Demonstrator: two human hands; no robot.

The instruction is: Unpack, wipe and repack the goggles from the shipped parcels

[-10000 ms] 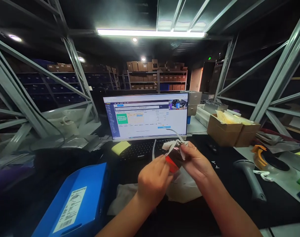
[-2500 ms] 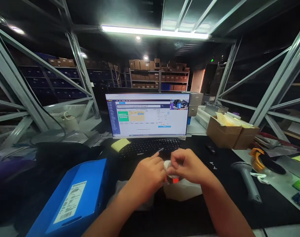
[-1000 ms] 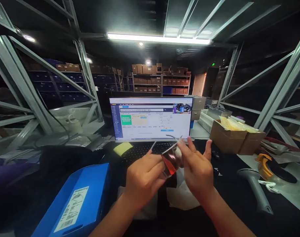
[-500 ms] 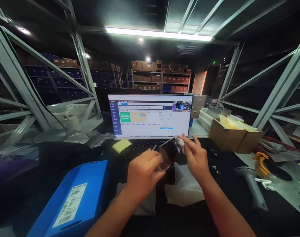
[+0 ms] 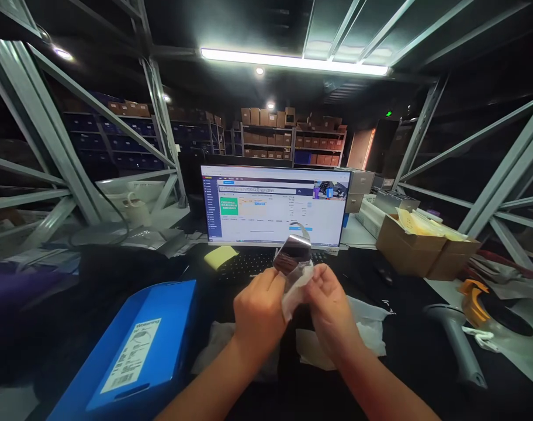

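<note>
Both my hands are raised over the black desk, in front of the keyboard (image 5: 253,264). My left hand (image 5: 258,310) is closed round a small glossy dark case (image 5: 293,257) that stands up above my fingers and catches the light. My right hand (image 5: 330,307) is closed on a crumpled white cloth (image 5: 295,289) pressed against the lower part of the case. A thin white cord loops at the top of the case; where it ends is hidden.
A lit monitor (image 5: 275,204) stands behind the keyboard. A blue box (image 5: 139,345) lies at the left, white bags (image 5: 363,333) under my hands, a barcode scanner (image 5: 454,339) and an orange tape dispenser (image 5: 477,301) at the right, open cardboard boxes (image 5: 419,251) beyond. Metal rack struts flank both sides.
The case has tipped upright and risen slightly. My right hand has come down from the case's top edge to its lower part, with the white cloth bunched there. The view shifted a little right.
</note>
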